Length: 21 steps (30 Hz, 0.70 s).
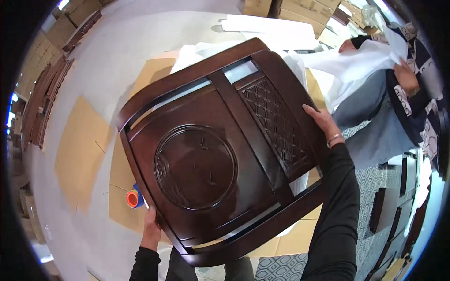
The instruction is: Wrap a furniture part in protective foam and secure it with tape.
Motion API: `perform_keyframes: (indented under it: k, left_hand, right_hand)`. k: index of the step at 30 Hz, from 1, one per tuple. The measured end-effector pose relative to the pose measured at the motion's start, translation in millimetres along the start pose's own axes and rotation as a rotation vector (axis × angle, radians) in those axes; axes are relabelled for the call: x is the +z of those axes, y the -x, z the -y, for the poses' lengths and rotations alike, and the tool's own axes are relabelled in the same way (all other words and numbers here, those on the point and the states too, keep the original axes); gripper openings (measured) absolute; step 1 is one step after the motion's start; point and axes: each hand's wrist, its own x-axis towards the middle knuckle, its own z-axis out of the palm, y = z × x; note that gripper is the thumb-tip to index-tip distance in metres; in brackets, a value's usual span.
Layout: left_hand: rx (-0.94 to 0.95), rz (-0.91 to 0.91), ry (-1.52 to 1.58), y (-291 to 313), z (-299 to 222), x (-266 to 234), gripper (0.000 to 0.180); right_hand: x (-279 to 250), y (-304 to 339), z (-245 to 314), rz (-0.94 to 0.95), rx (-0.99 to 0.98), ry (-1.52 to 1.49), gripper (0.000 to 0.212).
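A large dark brown wooden panel (243, 154) with rounded corners, a carved circle and a fish-scale lattice fills the middle of the head view, tilted in my grip. My left hand (151, 230) holds its lower left edge, fingers partly hidden by the wood. On the upper right edge, my right hand (323, 122) grips with the thumb on the face and the other fingers out of sight; a bracelet circles that wrist. Close by my left hand lies a tape roll (133, 199) with an orange core and blue outside.
Flattened cardboard (124, 175) and white foam sheeting (197, 49) lie under and behind the panel. At the right, a co-worker (375, 103) handles a white sheet (365, 61). Dark wooden pieces (389, 206) sit at the lower right, and brown boards (44, 103) are stacked far left.
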Motion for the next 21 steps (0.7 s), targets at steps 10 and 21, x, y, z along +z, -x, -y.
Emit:
perform_keyframes:
  k: [10, 21]
  left_hand:
    - [0.092, -0.041, -0.285, 31, -97, -38, 0.055]
    - [0.048, 0.02, -0.534, -59, -133, -149, 0.083]
  right_hand:
    - [56, 202, -62, -0.093, 0.246, -0.338, 0.057]
    - [138, 238, -70, 0.23, 0.173, -0.865, 0.055]
